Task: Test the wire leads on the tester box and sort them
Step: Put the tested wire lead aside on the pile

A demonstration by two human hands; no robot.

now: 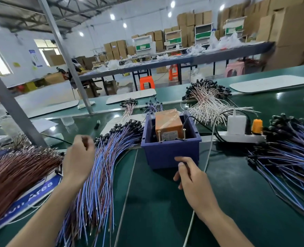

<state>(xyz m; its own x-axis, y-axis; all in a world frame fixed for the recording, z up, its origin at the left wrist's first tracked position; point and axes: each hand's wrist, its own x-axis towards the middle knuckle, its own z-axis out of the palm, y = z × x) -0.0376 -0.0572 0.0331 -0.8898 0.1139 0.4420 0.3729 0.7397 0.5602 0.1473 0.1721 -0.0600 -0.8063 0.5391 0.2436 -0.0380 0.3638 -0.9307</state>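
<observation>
Tester: orange tester box (168,122) wrapped in clear film, standing inside a dark blue plastic bin (165,154) mid-tabletop; two upright metal posts (159,135) at its front edge.
Left hand (78,157): fingers curled into a loose fist, hovering over the black-tipped end of the left lead bundle; cannot tell whether a lead is held.
Right hand (192,177): just in front of the bin, thumb pressed to forefinger, remaining fingers curled; cannot tell whether anything is pinched.
Left bundle: blue-and-purple wire leads (101,166) fanned from beside the bin toward the near edge.
Far left: brown wire leads (14,172) lying across a blue sign (39,189).
Right: tangled blue-and-purple lead pile (290,157).
Behind bin: white wire leads (206,106) with black ends.
Power: white power strip (242,136) right of the bin.
Surface: green tabletop (165,211).
</observation>
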